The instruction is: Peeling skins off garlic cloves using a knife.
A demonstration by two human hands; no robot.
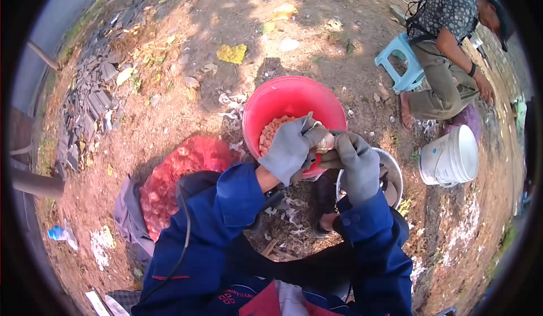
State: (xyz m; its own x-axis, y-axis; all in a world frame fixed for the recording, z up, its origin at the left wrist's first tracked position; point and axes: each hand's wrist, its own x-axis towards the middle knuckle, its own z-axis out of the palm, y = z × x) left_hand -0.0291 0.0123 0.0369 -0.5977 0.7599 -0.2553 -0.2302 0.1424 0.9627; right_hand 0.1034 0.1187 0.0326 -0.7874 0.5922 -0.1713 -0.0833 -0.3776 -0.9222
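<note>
Landmark: red plastic bucket [317, 98].

Grip: the left gloved hand [290, 146] pinches a whitish garlic piece [326, 142] between thumb and fingers, above the near right part of the bucket's mouth. The right gloved hand [357, 160], at the bucket's near right edge, has its fingers bent closed on the right side of the same piece. Several fingertips are hidden; cannot tell whether a small blade is among them.

Done: pale tan garlic cloves [273, 132], apparently peeled, lie in the left part of the bucket; the hands cover part of the inside, so the full amount is not readable. Papery peel scraps [294, 214] are strewn on the ground on the near side of the bucket, which fits a fair amount of peeling done.

Left: the red mesh sack [182, 174], left of the bucket on the near side, looks well filled, seemingly with unpeeled bulbs. Estimate: work well under way, with much remaining. The piece in hand appears only partly stripped.

Other: a pale round pail [397, 169] stands just right of the bucket, partly behind the right hand, its contents unclear. A white plastic bucket [449, 156] lies tilted farther right.
</note>
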